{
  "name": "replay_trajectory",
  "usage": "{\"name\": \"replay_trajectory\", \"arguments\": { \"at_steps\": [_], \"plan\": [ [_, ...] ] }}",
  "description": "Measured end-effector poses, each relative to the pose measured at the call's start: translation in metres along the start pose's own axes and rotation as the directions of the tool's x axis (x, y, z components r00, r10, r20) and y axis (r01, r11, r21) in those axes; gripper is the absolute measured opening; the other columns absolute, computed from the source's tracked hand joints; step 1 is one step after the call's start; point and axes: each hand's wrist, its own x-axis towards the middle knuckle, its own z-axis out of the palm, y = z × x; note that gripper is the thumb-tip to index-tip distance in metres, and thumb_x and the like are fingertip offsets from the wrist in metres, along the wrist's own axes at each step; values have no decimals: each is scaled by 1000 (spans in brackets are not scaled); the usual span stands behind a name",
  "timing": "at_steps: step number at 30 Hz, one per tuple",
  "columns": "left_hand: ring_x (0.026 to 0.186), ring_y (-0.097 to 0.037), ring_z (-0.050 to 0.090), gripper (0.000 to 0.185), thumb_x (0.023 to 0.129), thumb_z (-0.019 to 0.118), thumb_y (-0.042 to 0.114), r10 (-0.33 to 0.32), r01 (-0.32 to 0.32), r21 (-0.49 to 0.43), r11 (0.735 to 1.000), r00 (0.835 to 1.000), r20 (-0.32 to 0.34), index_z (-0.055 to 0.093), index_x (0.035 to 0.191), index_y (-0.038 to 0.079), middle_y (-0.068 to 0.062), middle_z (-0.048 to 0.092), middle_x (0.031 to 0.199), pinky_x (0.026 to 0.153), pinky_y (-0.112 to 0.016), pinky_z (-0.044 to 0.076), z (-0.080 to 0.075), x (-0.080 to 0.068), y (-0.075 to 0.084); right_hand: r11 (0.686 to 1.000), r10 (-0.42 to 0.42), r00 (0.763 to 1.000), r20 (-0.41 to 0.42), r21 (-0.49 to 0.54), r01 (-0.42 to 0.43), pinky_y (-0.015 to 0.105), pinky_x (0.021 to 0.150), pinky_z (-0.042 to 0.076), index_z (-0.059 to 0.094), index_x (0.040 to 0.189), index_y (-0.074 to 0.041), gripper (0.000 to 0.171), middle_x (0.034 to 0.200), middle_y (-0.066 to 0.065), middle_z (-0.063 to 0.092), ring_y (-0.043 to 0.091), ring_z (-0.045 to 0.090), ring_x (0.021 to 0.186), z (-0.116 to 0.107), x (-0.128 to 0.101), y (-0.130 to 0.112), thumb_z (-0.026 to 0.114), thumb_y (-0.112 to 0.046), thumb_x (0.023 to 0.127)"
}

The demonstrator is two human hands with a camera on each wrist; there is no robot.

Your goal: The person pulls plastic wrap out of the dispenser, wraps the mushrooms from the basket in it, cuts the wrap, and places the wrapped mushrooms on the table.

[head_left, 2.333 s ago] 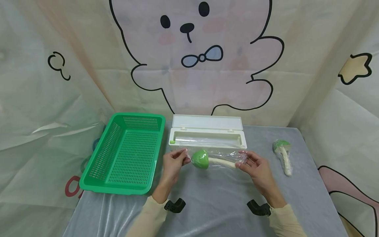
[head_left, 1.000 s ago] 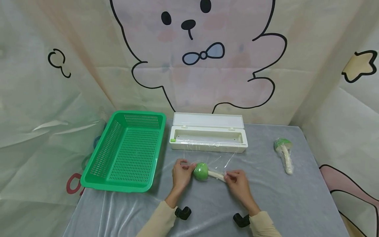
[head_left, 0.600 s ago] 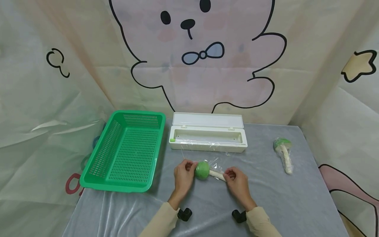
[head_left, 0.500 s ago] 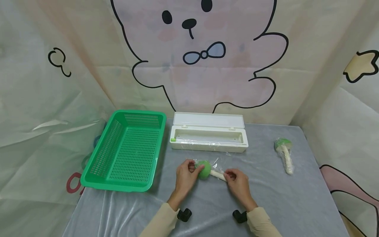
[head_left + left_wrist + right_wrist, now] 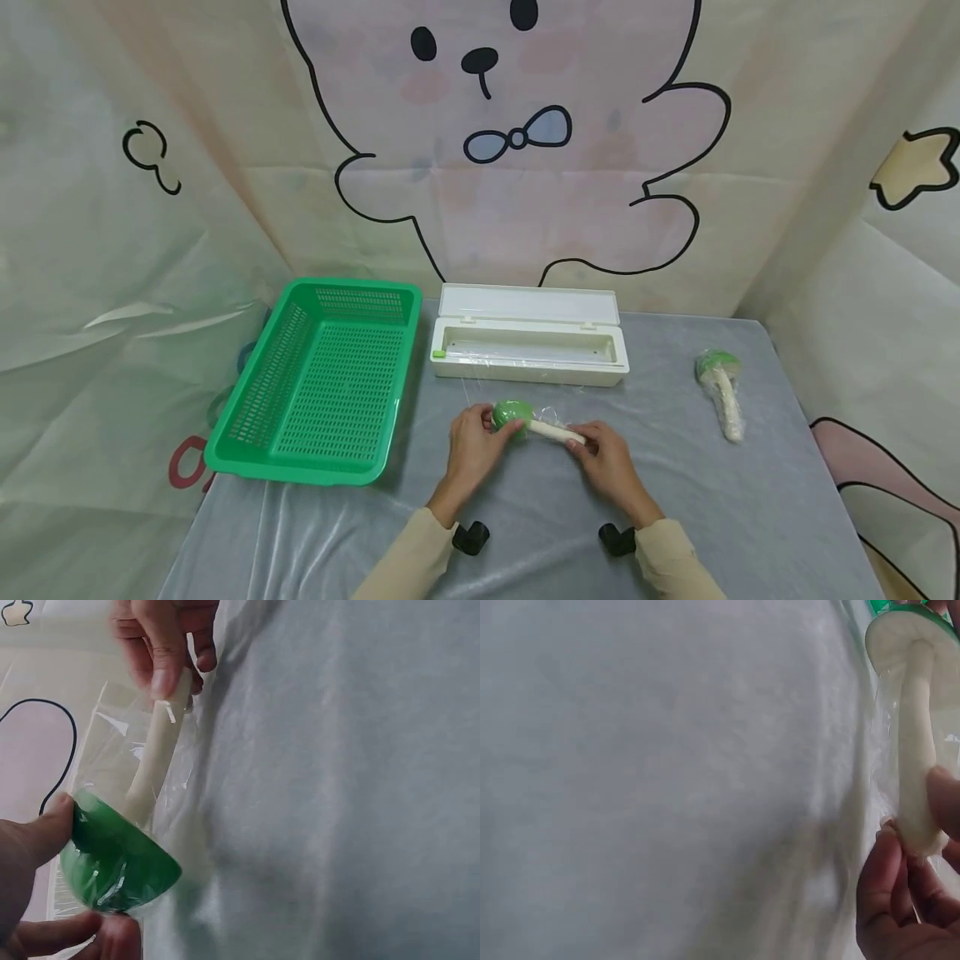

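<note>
A mushroom (image 5: 512, 413) with a green cap and a long white stem lies level between my hands, clear plastic film wrapped around it. My left hand (image 5: 472, 446) holds the cap; the left wrist view shows thumb and fingers on opposite sides of the green cap (image 5: 120, 859). At the stem's end, my right hand (image 5: 606, 463) pinches the film-covered stem. In the right wrist view the thumb presses on the white stem (image 5: 916, 742) with fingers beneath. Behind the hands stands a white cling film dispenser (image 5: 528, 372), lid raised, film clinging to its front.
A green plastic basket (image 5: 300, 475) stands at the left with nothing in it. Another film-wrapped mushroom (image 5: 724, 400) lies toward the right table edge. Grey cloth covers the table (image 5: 540, 542). Printed fabric walls rise behind and at both sides.
The film stretched between my hands earlier has been lowered, drawn nearer me and folded around the mushroom. My left fingers moved from the film's edge onto the cap; the hands came closer together.
</note>
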Motion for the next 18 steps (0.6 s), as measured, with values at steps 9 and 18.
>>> {"name": "replay_trajectory", "arguments": {
  "at_steps": [9,18],
  "plan": [
    [93,-30,56,68,82,83,47,71,-85,165,983,993,89,66,112,-12,-16,60,98,80,-45,49,6,14,11,984,165,986,1,74,-165,29,71,49,59,117,2,26,89,11,69,17,62,79,-3,27,4,70,-11,97],
    [89,-31,58,64,91,66,59,54,-56,343,938,998,17,66,90,-5,-18,61,93,75,-42,49,13,27,23,956,292,955,-54,29,-291,34,68,46,68,107,4,33,84,12,69,22,61,75,-3,52,-2,62,-28,103]
  ]
}}
